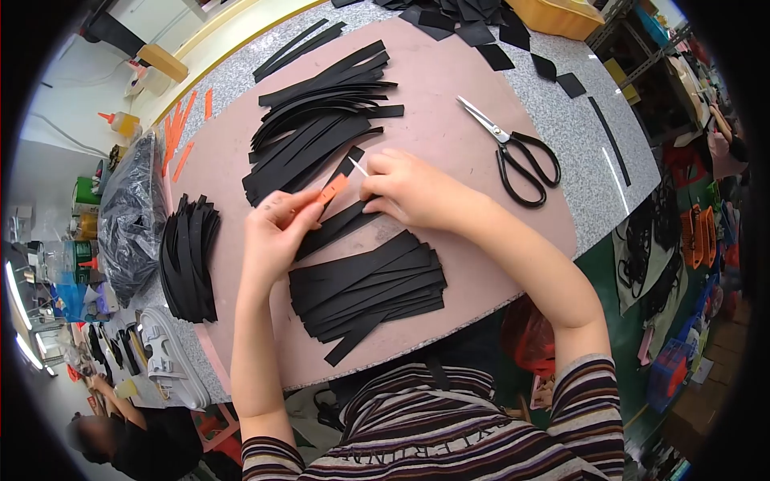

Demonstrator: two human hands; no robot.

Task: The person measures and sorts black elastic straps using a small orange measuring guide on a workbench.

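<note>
Between the thumb and fingers of my left hand (277,224) is a short orange strip (333,189) with small dark marks on it. My right hand (405,188) pinches a thin white pointed tool (358,167), its tip just beside the orange strip. Under both hands lie a few single black strips (341,230) on the pink mat (481,240). A fanned stack of black strips (369,293) rests nearer my body, and a larger layered pile of black strips (309,132) spreads beyond my hands.
Black-handled scissors (513,152) lie partly spread on the right. Another bundle of black strips (191,260) is at the left, beside a dark plastic bag (132,216). Orange strips (183,160) lie at the far left; black squares (475,32) are heaped at the back. A person (136,437) is at lower left.
</note>
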